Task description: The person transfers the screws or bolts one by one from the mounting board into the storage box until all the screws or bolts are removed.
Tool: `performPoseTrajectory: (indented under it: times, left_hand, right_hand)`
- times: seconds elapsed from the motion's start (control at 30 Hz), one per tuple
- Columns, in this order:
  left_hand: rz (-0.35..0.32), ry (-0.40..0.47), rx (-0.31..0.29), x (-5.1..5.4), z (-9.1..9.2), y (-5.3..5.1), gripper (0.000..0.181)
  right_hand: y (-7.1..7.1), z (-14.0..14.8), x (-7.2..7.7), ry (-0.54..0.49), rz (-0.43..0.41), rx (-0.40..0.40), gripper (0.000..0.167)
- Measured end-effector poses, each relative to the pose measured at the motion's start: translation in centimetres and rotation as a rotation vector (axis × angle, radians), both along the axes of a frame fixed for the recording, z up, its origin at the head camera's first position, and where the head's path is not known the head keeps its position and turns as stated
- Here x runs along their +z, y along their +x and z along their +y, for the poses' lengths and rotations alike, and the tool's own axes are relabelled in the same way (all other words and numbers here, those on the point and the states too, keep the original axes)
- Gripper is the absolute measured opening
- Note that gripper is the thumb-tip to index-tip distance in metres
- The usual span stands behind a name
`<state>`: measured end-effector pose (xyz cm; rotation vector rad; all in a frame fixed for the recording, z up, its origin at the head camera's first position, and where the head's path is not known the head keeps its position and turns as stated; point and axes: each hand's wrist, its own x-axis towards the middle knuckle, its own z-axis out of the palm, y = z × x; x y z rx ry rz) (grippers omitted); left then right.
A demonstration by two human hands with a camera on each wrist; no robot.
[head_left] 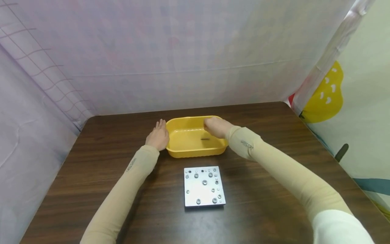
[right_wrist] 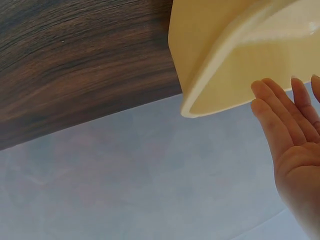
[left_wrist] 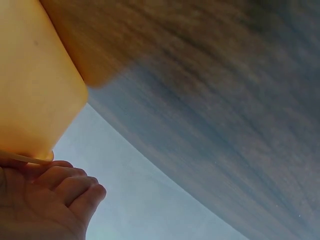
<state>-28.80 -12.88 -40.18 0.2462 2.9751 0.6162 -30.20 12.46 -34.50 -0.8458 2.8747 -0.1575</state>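
A yellow plastic basin (head_left: pixel 195 149) stands toward the back of the table, with a small thin dark piece (head_left: pixel 205 139) lying on its floor. My left hand (head_left: pixel 157 137) rests against the basin's left end, fingers extended. In the left wrist view, the fingers of that left hand (left_wrist: pixel 55 197) lie along the rim. Over the right part of the basin is my right hand (head_left: pixel 217 126). The right wrist view shows this right hand (right_wrist: pixel 295 130) with fairly straight fingers and nothing visible in them; its thumb is hard to make out.
Nearer me on the dark wooden table (head_left: pixel 122 203) lies a square silver metal plate (head_left: pixel 198 188) with several screws set in it. Pale cloth (head_left: pixel 182 51) hangs behind the table's back edge. A dark rounded object (head_left: pixel 342 152) shows at the right edge.
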Motion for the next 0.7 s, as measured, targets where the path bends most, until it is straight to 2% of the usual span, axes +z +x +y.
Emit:
performPoseTrajectory:
  times: [0.17,0.37,0.7]
  left_hand:
    - [-0.009,-0.006,0.0,0.1,0.1,0.0,0.056]
    - [-0.006,-0.004,-0.001,0.1,0.2,0.0,0.056]
    - [0.001,-0.001,-0.006,0.2,0.2,0.2,0.056]
  right_hand:
    - [0.7,0.6,0.8,-0.038,-0.017,-0.037,0.025]
    - [1.9,0.9,1.6,-0.078,-0.008,-0.028,0.026]
    - [4.5,0.1,2.0,-0.124,0.071,0.071,0.022]
